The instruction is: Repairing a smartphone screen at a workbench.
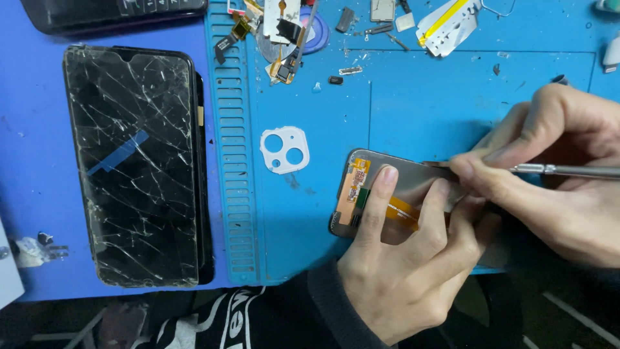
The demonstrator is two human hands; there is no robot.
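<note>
left hand [400,271] is pressing down flat on the phone screen panel [387,187], index finger laid across its orange ribbon cable, holding it on the blue mat [310,213]. right hand [555,181] is pinching metal tweezers [562,170], tip touching the panel's top edge. just beyond, a white camera frame [285,150] is lying alone. left, a cracked phone [135,165]. farthest, loose small parts [284,32] are sitting along the mat's top tray.
</note>
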